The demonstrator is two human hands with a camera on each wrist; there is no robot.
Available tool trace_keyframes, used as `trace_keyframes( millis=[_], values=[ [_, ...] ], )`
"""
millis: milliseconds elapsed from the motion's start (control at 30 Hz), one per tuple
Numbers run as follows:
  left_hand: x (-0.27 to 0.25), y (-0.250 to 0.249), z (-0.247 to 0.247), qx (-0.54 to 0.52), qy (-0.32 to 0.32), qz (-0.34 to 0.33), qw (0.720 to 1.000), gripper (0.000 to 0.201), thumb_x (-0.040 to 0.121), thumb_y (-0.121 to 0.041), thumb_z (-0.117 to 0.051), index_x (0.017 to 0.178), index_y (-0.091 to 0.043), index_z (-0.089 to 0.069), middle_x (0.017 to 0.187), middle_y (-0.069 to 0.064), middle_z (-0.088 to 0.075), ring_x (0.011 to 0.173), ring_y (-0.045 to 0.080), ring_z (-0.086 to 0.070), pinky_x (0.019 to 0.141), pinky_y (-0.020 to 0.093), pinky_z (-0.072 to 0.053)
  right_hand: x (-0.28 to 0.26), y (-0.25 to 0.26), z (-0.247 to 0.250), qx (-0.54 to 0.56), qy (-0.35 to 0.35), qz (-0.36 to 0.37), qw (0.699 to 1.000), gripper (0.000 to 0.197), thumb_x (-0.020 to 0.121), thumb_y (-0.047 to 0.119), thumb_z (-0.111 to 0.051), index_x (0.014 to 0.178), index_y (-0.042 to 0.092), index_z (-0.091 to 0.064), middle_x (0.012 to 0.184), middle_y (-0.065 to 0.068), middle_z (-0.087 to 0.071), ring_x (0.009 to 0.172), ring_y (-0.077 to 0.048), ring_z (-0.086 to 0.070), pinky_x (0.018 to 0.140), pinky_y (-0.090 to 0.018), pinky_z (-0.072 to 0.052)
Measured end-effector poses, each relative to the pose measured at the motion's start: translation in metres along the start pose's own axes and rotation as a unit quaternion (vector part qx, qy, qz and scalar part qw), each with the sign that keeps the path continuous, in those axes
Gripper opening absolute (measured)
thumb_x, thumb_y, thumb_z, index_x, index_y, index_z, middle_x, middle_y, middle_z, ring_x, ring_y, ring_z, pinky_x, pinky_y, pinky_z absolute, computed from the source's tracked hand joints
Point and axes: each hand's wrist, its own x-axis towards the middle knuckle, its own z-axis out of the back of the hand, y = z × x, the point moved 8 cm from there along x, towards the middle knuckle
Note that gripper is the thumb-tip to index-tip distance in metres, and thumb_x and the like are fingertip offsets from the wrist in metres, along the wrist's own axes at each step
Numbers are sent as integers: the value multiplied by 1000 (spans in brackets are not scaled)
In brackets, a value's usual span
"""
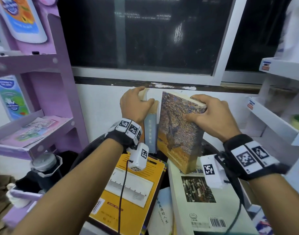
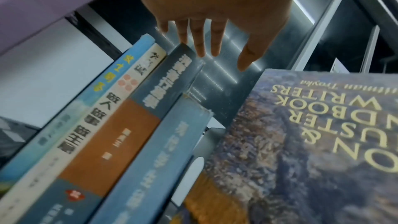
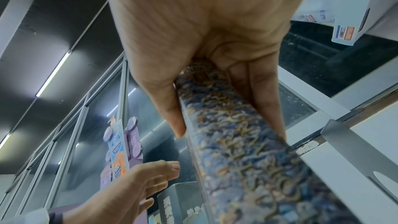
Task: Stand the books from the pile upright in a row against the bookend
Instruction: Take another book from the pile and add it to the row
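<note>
Several books (image 1: 150,131) stand upright in a row, spines toward me; their tops show close up (image 2: 112,125). My left hand (image 1: 136,103) rests on the tops of these books with relaxed, fairly straight fingers (image 2: 215,37). My right hand (image 1: 208,112) grips the top of a thick book with a painted cover (image 1: 177,136), thumb on the cover and fingers on the far side (image 3: 215,40). That book leans just right of the row, its lower edge on a white book (image 1: 201,206) of the pile. A grey metal bookend (image 3: 349,142) shows right of the thick book (image 3: 247,159).
The pile in front holds a yellow book (image 1: 136,189) and a pale one (image 1: 162,211), lying flat. A purple shelf unit (image 1: 43,92) stands at the left and white shelves (image 1: 272,119) at the right. A dark window (image 1: 145,34) is behind. A grey-capped bottle (image 1: 45,161) stands low left.
</note>
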Motion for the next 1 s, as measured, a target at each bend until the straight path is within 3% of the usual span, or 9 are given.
trace_keyframes(
  millis=[200, 367, 500, 633, 767, 933, 1000],
  values=[
    [3, 26, -22, 134, 62, -25, 989, 71, 74, -65, -61, 132, -24, -53, 138, 0, -51, 131, 23, -42, 113, 52, -24, 17, 3, -22, -13, -7, -15, 1000, 38, 71, 32, -79, 107, 25, -66, 88, 2, -70, 83, -18, -64, 82, -35, -55],
    [1, 32, -22, 141, 40, -25, 989, 81, 67, -72, -65, 133, -26, -51, 139, -3, -47, 131, 19, -42, 116, 51, -19, 28, 2, -29, -29, -5, -33, 999, 39, 70, 34, -78, 106, 23, -67, 90, -1, -69, 85, -21, -63, 82, -37, -54],
    [-2, 33, -23, 120, 22, -27, 992, 82, 61, -68, -72, 130, -28, -53, 137, -4, -47, 129, 16, -43, 116, 50, -18, 34, 2, -29, -37, 13, -41, 998, 49, 68, 35, -78, 115, 24, -66, 98, -2, -69, 96, -22, -61, 88, -37, -52],
    [-3, 31, -24, 106, 18, -23, 994, 77, 60, -61, -74, 127, -30, -54, 135, -5, -47, 127, 14, -45, 115, 49, -19, 36, 3, -26, -40, 14, -42, 998, 46, 70, 33, -79, 113, 23, -67, 97, -1, -68, 93, -21, -61, 88, -34, -51],
    [-4, 29, -24, 99, 26, -15, 995, 80, 55, -56, -69, 128, -28, -54, 135, -4, -46, 127, 14, -45, 116, 49, -18, 39, 4, -26, -42, -9, -36, 998, 42, 71, 32, -78, 110, 22, -69, 94, -1, -70, 89, -21, -62, 83, -31, -50],
    [-4, 30, -25, 101, 33, -16, 994, 81, 57, -55, -73, 130, -27, -52, 136, -4, -45, 128, 13, -43, 117, 47, -16, 49, 1, -41, -69, -47, -53, 995, 50, 64, 44, -71, 111, 27, -66, 94, -2, -70, 87, -27, -64, 80, -40, -55],
    [-4, 30, -25, 102, 29, -19, 994, 79, 58, -54, -74, 129, -27, -52, 136, -4, -45, 128, 13, -43, 117, 47, -16, 53, 1, -49, -87, -53, -60, 993, 40, 66, 39, -70, 103, 24, -66, 89, -3, -69, 84, -28, -63, 74, -34, -53]
  ],
)
